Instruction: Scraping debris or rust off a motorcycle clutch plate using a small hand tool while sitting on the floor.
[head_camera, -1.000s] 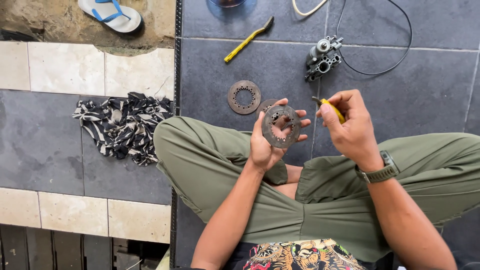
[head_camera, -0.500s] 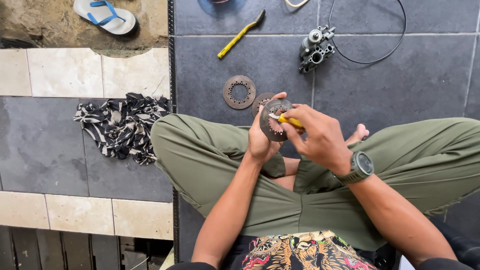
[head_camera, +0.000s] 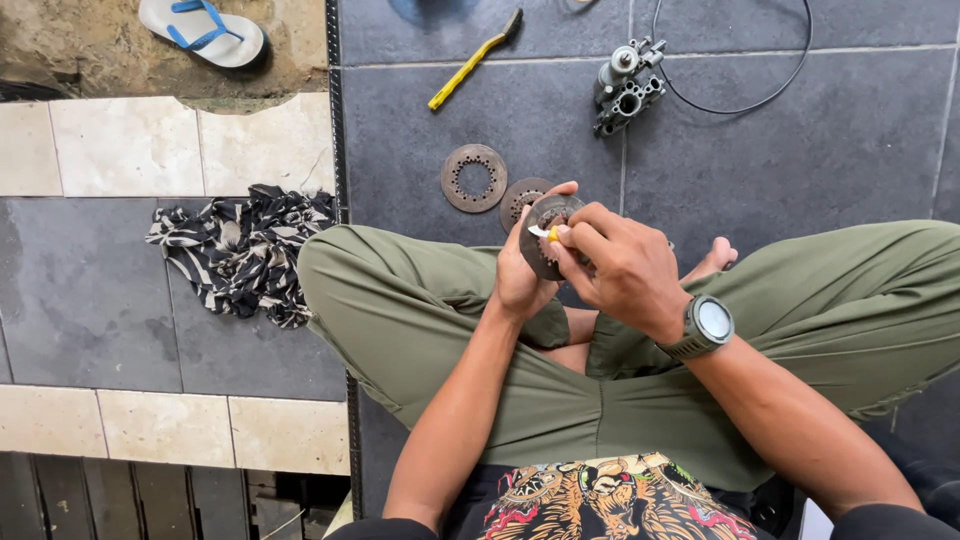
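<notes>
Left hand (head_camera: 520, 275) is gripping a round metal clutch plate (head_camera: 545, 235) by its near-left edge, thumb hooked over the top, holding it tilted above the crossed legs. Right hand (head_camera: 625, 270) is pinching a small yellow-handled tool (head_camera: 545, 233) between thumb and forefinger, its tip pressing against the face of the held plate; wrist is wearing a green watch (head_camera: 705, 328).

Two more toothed ring plates are lying flat on the dark floor tile just beyond the hands: one ring plate (head_camera: 474, 178) to the far left, a second plate (head_camera: 520, 197) partly hidden behind the held one. Carburettor body (head_camera: 625, 82) is sitting farther off to the right, with a black cable (head_camera: 740, 100) looping beside it. Yellow-handled brush (head_camera: 475, 58) is lying far left of that. Striped rag (head_camera: 240, 250) is bunching on the floor left of the knee; a blue-strapped sandal (head_camera: 205, 32) is resting at the far left.
</notes>
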